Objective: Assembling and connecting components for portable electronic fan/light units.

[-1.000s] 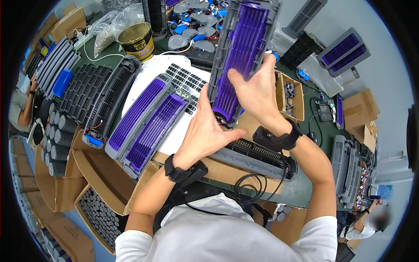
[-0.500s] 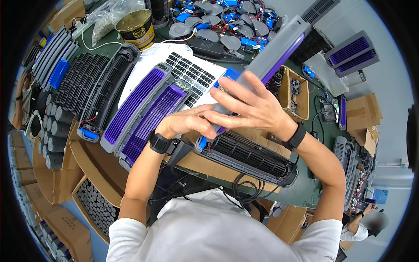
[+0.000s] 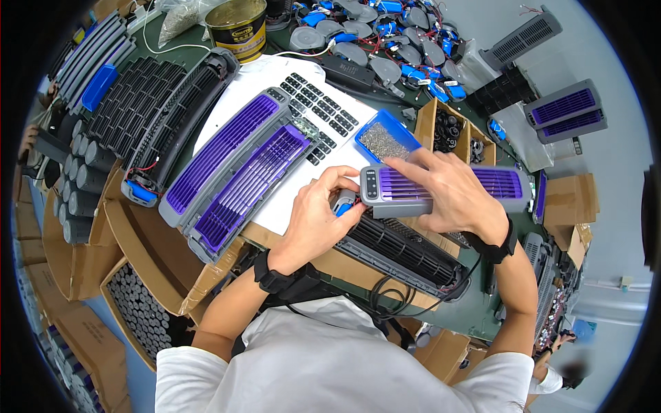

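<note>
Both your hands hold the grey-and-purple grille panel (image 3: 441, 189): right hand (image 3: 451, 196) fingers spread on top, left hand (image 3: 318, 220) pinching its end.

Both hands (image 3: 385, 206) on grey-purple grille panel (image 3: 441, 189)

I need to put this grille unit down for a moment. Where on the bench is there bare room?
The white sheet shows a bare strip between the purple grilles and the left hand. Elsewhere it is crowded: blue tray and boxes ahead, black fan below the right hand.
</note>
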Tool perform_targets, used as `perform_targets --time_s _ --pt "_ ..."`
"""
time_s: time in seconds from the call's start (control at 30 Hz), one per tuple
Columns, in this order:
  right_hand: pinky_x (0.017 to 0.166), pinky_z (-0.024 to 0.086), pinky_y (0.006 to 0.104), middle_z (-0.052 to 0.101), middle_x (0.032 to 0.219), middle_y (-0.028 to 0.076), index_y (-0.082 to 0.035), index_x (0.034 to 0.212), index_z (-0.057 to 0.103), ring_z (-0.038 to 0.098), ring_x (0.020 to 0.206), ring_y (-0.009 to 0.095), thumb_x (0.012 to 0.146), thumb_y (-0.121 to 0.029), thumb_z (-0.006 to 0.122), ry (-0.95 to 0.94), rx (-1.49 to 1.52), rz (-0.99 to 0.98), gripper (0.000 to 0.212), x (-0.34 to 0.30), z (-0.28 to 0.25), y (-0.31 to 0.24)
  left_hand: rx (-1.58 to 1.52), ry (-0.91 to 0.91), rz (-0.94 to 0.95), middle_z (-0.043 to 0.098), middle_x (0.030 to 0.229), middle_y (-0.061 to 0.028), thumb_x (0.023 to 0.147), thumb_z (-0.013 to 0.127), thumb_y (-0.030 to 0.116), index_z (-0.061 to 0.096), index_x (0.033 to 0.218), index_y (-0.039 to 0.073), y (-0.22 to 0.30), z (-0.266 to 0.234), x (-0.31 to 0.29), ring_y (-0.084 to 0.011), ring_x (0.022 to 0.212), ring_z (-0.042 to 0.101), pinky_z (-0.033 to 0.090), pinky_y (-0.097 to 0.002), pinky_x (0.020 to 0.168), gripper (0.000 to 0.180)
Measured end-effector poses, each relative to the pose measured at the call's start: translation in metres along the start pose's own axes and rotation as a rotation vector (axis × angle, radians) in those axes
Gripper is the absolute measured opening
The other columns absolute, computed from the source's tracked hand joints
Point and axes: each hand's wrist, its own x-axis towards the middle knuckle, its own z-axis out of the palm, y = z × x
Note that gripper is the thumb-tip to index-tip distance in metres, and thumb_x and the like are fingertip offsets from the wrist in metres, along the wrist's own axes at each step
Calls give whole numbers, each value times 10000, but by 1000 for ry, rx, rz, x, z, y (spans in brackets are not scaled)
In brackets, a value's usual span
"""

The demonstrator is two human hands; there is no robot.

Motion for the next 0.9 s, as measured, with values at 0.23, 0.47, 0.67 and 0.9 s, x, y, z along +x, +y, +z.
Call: perform_targets --time_s 0.23,0.47,0.67,0.9 --pt "819 515 445 594 1056 186 -58 1353 520 613 921 377 537 -174 721 -144 267 111 848 -19 6 -2 278 152 231 718 935 -124 765 694 16 719 923 25 -2 8 0 -281 882 695 538 -353 795 159" --pt "832 494 454 569 1052 192 -68 1354 519 605 883 397 536 -150 716 -159 218 149 845 -25 14 -11 324 61 217 708 939 -148 805 666 59 736 928 10 0 -1 4 -307 834 687 538 -355 737 149" --pt "857 491 432 561 1089 197 -73 1383 484 583 946 404 514 -124 716 -142 217 71 901 -31 10 -21 273 85 207 713 930 -131 807 649 52 736 899 7 -4 1 7 -292 784 693 544 -354 691 135" --pt "829 505 449 553 1109 228 -32 1411 441 597 947 410 563 -136 724 -118 378 74 900 -30 20 -28 -1 -411 220 386 1461 -196 715 744 67 323 1486 48 -13 -31 -1 -337 1338 393 317 -393 1127 879"
